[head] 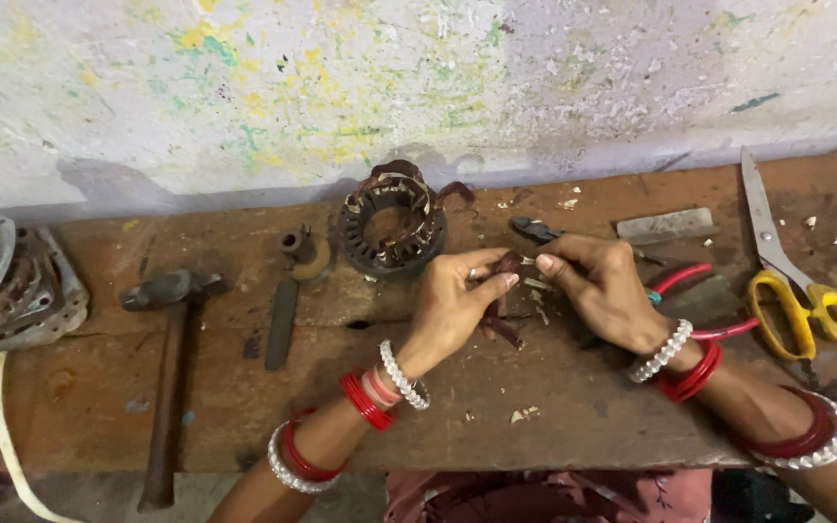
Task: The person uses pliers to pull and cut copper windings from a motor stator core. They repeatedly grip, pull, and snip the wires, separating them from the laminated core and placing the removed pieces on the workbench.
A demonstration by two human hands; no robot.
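Observation:
My left hand [452, 305] and my right hand [607, 291] meet over the middle of a worn wooden workbench [99, 407]. Both pinch a small dark reddish-brown strip [506, 295], which hangs down between the fingertips. Both wrists wear red and pearl-white bangles. Just behind my left hand stands a round motor stator [391, 221] with dark slots and brownish windings. Red-handled pliers [680, 281] lie under my right hand, mostly hidden by it.
A hammer [169, 358] lies at the left beside a metal motor housing [2, 281]. A flat dark tool [281, 324], a small brass-coloured part [304, 250], a flat metal bar [666, 225] and yellow-handled scissors [791, 281] also rest on the bench. Behind rises a paint-spattered wall [418, 77].

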